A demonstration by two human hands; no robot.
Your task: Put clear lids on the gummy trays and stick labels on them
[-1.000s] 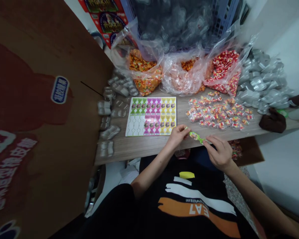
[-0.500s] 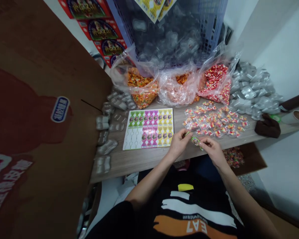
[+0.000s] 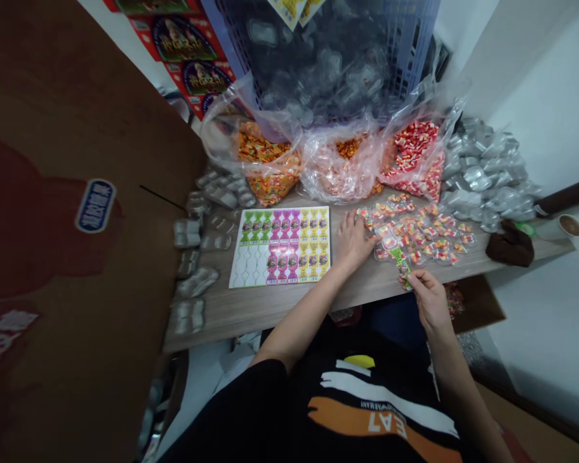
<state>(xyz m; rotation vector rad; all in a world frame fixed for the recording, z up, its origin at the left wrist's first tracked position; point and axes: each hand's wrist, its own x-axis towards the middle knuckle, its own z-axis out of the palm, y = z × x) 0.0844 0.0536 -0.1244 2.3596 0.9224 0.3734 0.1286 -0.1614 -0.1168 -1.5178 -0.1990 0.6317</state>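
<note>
My right hand [image 3: 427,297] pinches a small green sticker label [image 3: 401,263] at the table's front edge, its upper end near the filled candy blisters [image 3: 415,228]. My left hand [image 3: 353,238] reaches forward, fingers spread, touching the left edge of that cluster of filled blisters. To the left of it lies a sticker sheet [image 3: 282,245] with green, magenta and yellow labels; several green ones at the lower left are peeled off.
Three clear bags of candy [image 3: 340,161] stand at the back of the wooden table [image 3: 280,302]. Empty clear blister shells lie at the left [image 3: 197,244] and piled at the right [image 3: 487,173]. A dark cloth [image 3: 510,245] and a cup [image 3: 562,226] sit far right. A large brown carton [image 3: 77,225] fills the left.
My left hand let go of the green label and moved forward to the filled blisters. My right hand keeps the label, now turned more upright. The camera view shifted slightly.
</note>
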